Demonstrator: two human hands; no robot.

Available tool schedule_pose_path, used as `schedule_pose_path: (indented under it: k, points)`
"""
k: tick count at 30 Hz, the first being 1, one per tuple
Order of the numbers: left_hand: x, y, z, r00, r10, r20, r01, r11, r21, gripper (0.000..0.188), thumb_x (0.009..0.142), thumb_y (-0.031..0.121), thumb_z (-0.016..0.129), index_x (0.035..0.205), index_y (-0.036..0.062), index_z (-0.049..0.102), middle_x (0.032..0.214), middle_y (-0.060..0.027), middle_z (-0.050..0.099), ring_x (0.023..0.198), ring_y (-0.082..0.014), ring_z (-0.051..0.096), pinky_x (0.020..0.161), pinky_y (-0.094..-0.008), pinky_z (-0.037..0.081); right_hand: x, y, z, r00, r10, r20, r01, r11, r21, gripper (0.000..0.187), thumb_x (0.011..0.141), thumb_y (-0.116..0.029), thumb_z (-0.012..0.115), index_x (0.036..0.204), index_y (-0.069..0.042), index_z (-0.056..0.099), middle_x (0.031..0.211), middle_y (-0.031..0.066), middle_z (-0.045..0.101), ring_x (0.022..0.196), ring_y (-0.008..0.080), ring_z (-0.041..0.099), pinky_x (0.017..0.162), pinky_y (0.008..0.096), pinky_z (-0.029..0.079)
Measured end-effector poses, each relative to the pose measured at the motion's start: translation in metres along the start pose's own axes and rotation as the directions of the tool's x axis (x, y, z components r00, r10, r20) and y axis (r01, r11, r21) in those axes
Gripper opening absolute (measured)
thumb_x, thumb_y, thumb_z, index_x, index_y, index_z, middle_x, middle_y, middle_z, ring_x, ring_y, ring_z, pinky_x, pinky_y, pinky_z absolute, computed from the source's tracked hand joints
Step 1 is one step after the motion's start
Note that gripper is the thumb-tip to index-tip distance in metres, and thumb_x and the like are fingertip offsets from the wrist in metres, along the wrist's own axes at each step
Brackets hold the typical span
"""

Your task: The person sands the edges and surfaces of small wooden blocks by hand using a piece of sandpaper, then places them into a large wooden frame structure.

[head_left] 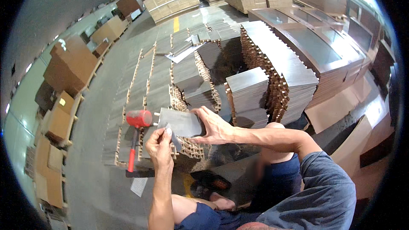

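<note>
My right hand (215,127) grips the right end of a small grey board (181,120), thumb and fingers spread across its edge. Short pale dowels stick out of the board's left end. At its near left corner, my left hand (159,147) pinches a thin, bent dark grey piece (174,140) that looks like a sheet or strip; its exact kind is unclear. Beside the board, on the left, a mallet (139,119) with a red head and red grip lies on grey boards. Underneath my hands, stacked boards (189,148) show rows of pale dowel ends.
Stacks of grey boards (249,79) with dowelled edges rise ahead and to the right. Framed panels with glass-like insets (315,44) are piled at the right. Cardboard boxes (68,66) on pallets line the left. A light flat sheet (183,53) lies on the farther boards.
</note>
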State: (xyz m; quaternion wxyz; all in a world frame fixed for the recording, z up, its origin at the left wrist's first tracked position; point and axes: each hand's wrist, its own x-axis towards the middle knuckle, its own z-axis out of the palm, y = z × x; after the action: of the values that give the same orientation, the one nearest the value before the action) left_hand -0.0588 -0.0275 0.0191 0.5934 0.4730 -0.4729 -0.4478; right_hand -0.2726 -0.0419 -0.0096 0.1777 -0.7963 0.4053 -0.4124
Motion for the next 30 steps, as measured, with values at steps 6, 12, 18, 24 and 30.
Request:
schedule_pose_path:
  k: [6,12,18,24,30]
  points:
    - [0.007,-0.013,-0.018,1.0,-0.006,0.0,0.006,0.981,-0.196,0.012,0.086,0.003,0.07,0.098,0.0014,0.067,0.091,-0.0047,0.068,0.078,-0.0127,0.063,0.071,-0.0266,0.051,0.003,0.011,-0.013,0.885,0.058,0.462,-0.466,0.091,0.88,0.06,0.096,-0.048,0.053,0.133,-0.001,0.05,0.124,0.0082,0.058,0.11,0.0176,0.056,0.093,0.0327,0.046]
    - [0.004,0.006,0.027,0.996,-0.009,0.091,0.032,0.968,-0.249,0.015,0.088,0.002,0.066,0.103,-0.0017,0.065,0.102,-0.0079,0.066,0.093,-0.0167,0.062,0.086,-0.0313,0.05,-0.006,0.008,-0.033,0.706,0.205,0.678,-0.63,-0.255,0.734,0.071,0.094,-0.06,0.043,0.139,-0.005,0.044,0.132,0.0219,0.053,0.115,0.0378,0.057,0.091,0.0553,0.049]
    - [0.004,0.003,0.015,0.992,0.094,0.08,-0.076,0.975,-0.21,0.011,0.087,0.004,0.069,0.098,-0.0002,0.068,0.096,-0.0058,0.067,0.088,-0.0138,0.062,0.081,-0.0283,0.05,-0.005,0.019,-0.022,0.809,-0.154,0.568,-0.587,-0.269,0.763,0.066,0.098,-0.054,0.036,0.141,-0.003,0.041,0.129,0.0238,0.056,0.108,0.036,0.063,0.085,0.0473,0.055]
    - [0.005,0.007,0.015,0.872,0.489,-0.008,-0.446,0.801,0.4,0.014,0.087,0.005,0.07,0.099,-0.0032,0.069,0.089,-0.0032,0.066,0.082,-0.009,0.058,0.075,-0.0238,0.047,-0.009,0.014,-0.023,0.793,0.143,0.592,-0.572,-0.157,0.805,0.061,0.1,-0.05,0.04,0.138,-0.003,0.045,0.128,0.0203,0.057,0.107,0.0319,0.063,0.092,0.0409,0.051]
    - [0.013,0.004,0.011,0.794,0.605,0.057,-0.541,0.662,0.519,0.011,0.087,0.002,0.066,0.096,-0.0051,0.069,0.085,-0.0067,0.066,0.079,-0.0151,0.06,0.074,-0.0287,0.048,-0.009,0.016,-0.01,0.774,0.172,0.609,-0.596,-0.127,0.793,0.053,0.1,-0.047,0.044,0.133,-0.006,0.05,0.129,0.0134,0.058,0.114,0.0219,0.057,0.1,0.0377,0.045]
